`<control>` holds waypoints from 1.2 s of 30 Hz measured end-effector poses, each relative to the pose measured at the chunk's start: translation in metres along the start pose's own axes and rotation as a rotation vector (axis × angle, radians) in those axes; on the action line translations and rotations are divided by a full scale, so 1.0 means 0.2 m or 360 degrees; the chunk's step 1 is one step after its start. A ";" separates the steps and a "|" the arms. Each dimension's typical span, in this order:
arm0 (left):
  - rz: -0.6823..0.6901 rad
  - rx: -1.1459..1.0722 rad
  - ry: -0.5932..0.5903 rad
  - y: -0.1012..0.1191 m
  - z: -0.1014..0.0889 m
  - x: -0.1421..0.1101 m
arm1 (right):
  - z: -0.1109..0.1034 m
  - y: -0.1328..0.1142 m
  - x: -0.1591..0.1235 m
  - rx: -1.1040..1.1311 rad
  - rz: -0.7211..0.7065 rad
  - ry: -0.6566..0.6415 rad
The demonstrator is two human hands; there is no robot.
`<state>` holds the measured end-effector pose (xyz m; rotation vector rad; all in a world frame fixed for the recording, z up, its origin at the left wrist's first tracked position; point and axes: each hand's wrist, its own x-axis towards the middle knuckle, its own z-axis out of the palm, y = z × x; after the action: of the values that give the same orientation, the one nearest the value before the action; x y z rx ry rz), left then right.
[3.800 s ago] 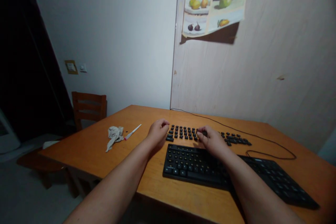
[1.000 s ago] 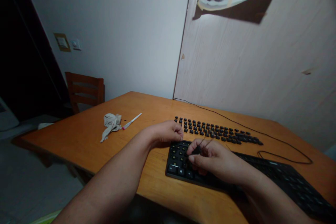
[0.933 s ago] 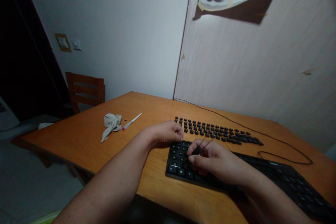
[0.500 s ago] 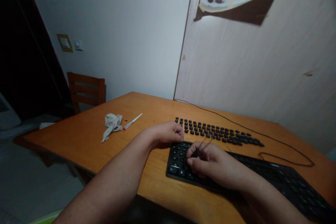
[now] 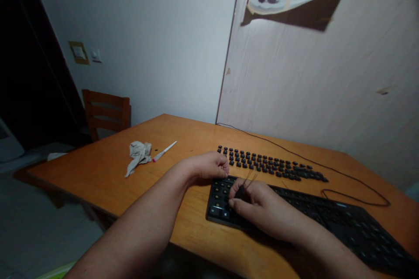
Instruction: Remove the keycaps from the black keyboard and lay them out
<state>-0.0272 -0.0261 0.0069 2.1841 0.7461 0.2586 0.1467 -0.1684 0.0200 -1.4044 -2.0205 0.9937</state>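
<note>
A black keyboard (image 5: 327, 218) lies on the wooden table (image 5: 108, 174), many of its keys removed. My right hand (image 5: 258, 205) rests over its left end, fingers pinched on a small wire key puller (image 5: 244, 186) whose thin prongs stick up. My left hand (image 5: 209, 166) sits curled at the keyboard's top left corner, fingertips pressing the edge. Beyond the keyboard, rows of loose black keycaps (image 5: 268, 165) are laid out on the table.
A crumpled grey cloth (image 5: 138, 152) and a white stick with a pink tip (image 5: 163, 151) lie at the left. The keyboard's black cable (image 5: 356, 183) loops along the wall side. A wooden chair (image 5: 106, 111) stands behind the table's far left corner.
My right hand has slid slightly left and down over the keyboard's left end with the key puller. My left hand has stayed at the corner.
</note>
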 end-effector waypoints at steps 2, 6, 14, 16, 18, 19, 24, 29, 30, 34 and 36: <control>-0.0008 0.0000 0.0000 0.00 0.01 0.00 | 0.00 -0.01 0.01 0.0012 0.0015 0.0014; -0.0050 0.0001 -0.0019 0.01 0.01 0.00 | -0.01 0.00 0.02 0.0045 0.0019 0.0036; -0.0076 -0.0065 -0.0030 0.03 0.02 -0.01 | -0.02 0.02 0.01 -0.0026 -0.0044 0.0059; -0.0072 -0.0095 -0.0041 0.03 0.02 -0.02 | -0.03 0.02 0.01 -0.0057 -0.0071 0.0067; -0.0069 -0.0103 -0.0056 0.03 0.02 -0.02 | -0.03 0.01 0.01 -0.0093 -0.0108 0.0081; -0.0066 -0.0097 -0.0062 0.04 0.02 -0.02 | -0.03 0.01 0.01 -0.0109 -0.0124 0.0093; -0.0051 -0.0040 -0.0084 0.04 0.01 -0.01 | -0.04 0.01 0.01 -0.0118 -0.0163 0.0142; -0.0045 -0.0086 -0.0077 0.03 0.02 -0.01 | -0.04 0.05 0.03 0.0004 -0.0120 0.0137; -0.0039 -0.0089 -0.0078 0.03 0.02 -0.01 | -0.04 0.05 0.03 0.0022 -0.0112 0.0135; -0.0016 -0.0030 -0.0087 0.02 0.01 -0.01 | -0.04 0.04 0.03 -0.0032 -0.0131 0.0155; -0.0021 0.0000 -0.0084 0.02 0.01 0.00 | -0.04 0.03 0.03 -0.0103 -0.0161 0.0159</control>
<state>-0.0254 -0.0296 0.0081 2.1766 0.7306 0.1933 0.1534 -0.1600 0.0196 -1.3430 -2.0443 0.8061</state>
